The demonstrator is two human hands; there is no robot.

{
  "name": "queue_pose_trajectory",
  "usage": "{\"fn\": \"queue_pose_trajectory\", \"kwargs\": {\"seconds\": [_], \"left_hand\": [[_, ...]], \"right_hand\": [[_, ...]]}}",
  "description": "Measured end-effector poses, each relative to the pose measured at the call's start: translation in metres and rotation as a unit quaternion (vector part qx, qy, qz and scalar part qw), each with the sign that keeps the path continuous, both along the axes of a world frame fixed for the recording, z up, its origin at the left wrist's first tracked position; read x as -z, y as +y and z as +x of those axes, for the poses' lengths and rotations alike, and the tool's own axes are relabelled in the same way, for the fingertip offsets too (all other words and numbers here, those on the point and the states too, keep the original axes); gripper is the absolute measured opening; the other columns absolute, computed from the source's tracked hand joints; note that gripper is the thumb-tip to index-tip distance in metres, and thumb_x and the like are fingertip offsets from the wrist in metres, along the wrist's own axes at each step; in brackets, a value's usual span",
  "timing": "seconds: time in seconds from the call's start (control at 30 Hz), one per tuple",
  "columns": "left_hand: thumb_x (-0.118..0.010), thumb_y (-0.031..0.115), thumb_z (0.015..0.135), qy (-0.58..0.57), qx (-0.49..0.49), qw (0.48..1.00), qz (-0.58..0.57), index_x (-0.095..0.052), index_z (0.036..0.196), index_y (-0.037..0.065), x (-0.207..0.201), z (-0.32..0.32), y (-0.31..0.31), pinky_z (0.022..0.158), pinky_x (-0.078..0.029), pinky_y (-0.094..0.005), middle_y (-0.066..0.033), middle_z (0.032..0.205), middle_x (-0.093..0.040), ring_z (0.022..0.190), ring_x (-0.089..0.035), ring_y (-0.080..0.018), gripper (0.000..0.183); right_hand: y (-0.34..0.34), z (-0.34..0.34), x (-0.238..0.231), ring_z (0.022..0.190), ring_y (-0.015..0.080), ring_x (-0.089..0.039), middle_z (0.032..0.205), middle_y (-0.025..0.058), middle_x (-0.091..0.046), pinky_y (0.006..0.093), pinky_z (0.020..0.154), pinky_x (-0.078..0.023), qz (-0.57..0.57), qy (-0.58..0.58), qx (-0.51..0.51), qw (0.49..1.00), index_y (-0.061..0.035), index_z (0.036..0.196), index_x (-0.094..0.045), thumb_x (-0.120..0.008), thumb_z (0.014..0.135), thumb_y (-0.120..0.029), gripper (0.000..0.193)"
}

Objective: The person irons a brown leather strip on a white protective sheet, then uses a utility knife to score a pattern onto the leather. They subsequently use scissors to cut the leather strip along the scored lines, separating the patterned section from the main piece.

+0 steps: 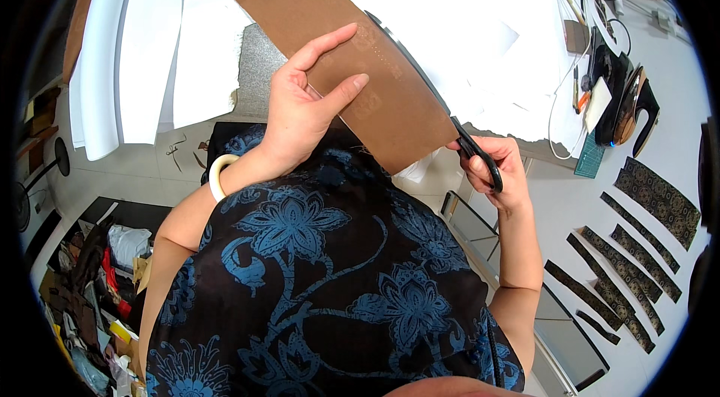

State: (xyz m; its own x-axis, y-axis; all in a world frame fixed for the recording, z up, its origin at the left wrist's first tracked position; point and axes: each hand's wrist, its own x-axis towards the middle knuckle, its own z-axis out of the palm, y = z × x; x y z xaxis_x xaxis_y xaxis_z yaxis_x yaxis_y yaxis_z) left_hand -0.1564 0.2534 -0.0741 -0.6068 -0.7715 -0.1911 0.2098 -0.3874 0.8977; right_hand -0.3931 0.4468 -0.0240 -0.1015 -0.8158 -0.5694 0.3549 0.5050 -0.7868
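A wide strip of brown leather-like sheet (397, 115) runs from the far left down toward me. My left hand (296, 112) grips its left edge, thumb and forefinger on top and the other fingers underneath. In my right hand (504, 172) is a pair of black-handled scissors (469, 143), my fingers in and around the handles. The blades lie along the strip's right edge, pointing away from me; their tips show near the upper part of that edge. How far apart the blades are is hard to make out.
White paper sheets (450, 14) cover the table. Rolled white material (105, 59) lies at left. Cables, tools, a shoe (646, 115) and a green mat (589, 157) sit at right. Dark patterned pieces (656, 202) are on a pale surface lower right; a heaped box (82, 277) is lower left.
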Motion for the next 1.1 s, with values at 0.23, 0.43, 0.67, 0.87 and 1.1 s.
{"fn": "queue_pose_trajectory", "kwargs": {"seconds": [0.23,0.43,0.67,0.87,1.1], "left_hand": [[-0.069,-0.008,0.093,-0.011,-0.006,1.000,-0.009,-0.052,0.146,0.002,0.002,0.000,0.001,0.103,-0.054,-0.0288,-0.0105,0.134,-0.064,0.120,-0.063,-0.0146,0.057],[-0.069,-0.004,0.094,-0.009,-0.047,0.999,-0.019,-0.056,0.143,0.001,0.000,0.003,-0.010,0.100,-0.054,-0.0270,-0.0096,0.133,-0.064,0.117,-0.064,-0.0132,0.051],[-0.070,-0.005,0.093,0.014,-0.073,0.997,0.017,-0.057,0.141,0.000,0.000,-0.005,-0.030,0.104,-0.053,-0.0312,-0.0118,0.132,-0.065,0.120,-0.063,-0.0175,0.050],[-0.068,-0.009,0.092,0.023,-0.043,0.996,0.078,-0.057,0.141,-0.001,-0.007,-0.002,-0.023,0.101,-0.055,-0.0301,-0.0116,0.128,-0.067,0.116,-0.066,-0.0167,0.050],[-0.068,-0.005,0.095,-0.017,0.019,0.999,0.029,-0.054,0.142,0.001,-0.005,0.002,-0.015,0.103,-0.054,-0.0294,-0.0099,0.129,-0.066,0.116,-0.065,-0.0148,0.050]], "right_hand": [[0.004,-0.001,0.003,0.046,0.0006,-0.033,0.059,-0.0081,-0.048,0.0220,0.043,-0.020,0.009,0.014,-0.007,1.000,0.0059,0.121,-0.072,-0.076,0.094,-0.012,0.033],[0.002,0.000,-0.001,0.045,0.0006,-0.033,0.057,-0.0088,-0.047,0.0216,0.043,-0.021,0.014,0.022,0.003,1.000,0.0062,0.121,-0.072,-0.076,0.094,-0.012,0.033],[0.004,-0.002,0.002,0.046,0.0006,-0.035,0.058,-0.0089,-0.047,0.0208,0.043,-0.022,0.011,0.034,0.009,0.999,0.0088,0.122,-0.070,-0.079,0.090,-0.018,0.043],[0.000,0.000,0.006,0.047,0.0001,-0.034,0.062,-0.0069,-0.050,0.0205,0.044,-0.022,-0.003,0.011,0.018,1.000,0.0103,0.122,-0.069,-0.080,0.089,-0.018,0.044],[-0.004,0.000,0.012,0.049,0.0001,-0.035,0.088,0.0074,-0.075,0.0206,0.045,-0.024,-0.009,0.021,0.024,0.999,0.0079,0.112,-0.074,-0.082,0.087,-0.012,0.034]]}}
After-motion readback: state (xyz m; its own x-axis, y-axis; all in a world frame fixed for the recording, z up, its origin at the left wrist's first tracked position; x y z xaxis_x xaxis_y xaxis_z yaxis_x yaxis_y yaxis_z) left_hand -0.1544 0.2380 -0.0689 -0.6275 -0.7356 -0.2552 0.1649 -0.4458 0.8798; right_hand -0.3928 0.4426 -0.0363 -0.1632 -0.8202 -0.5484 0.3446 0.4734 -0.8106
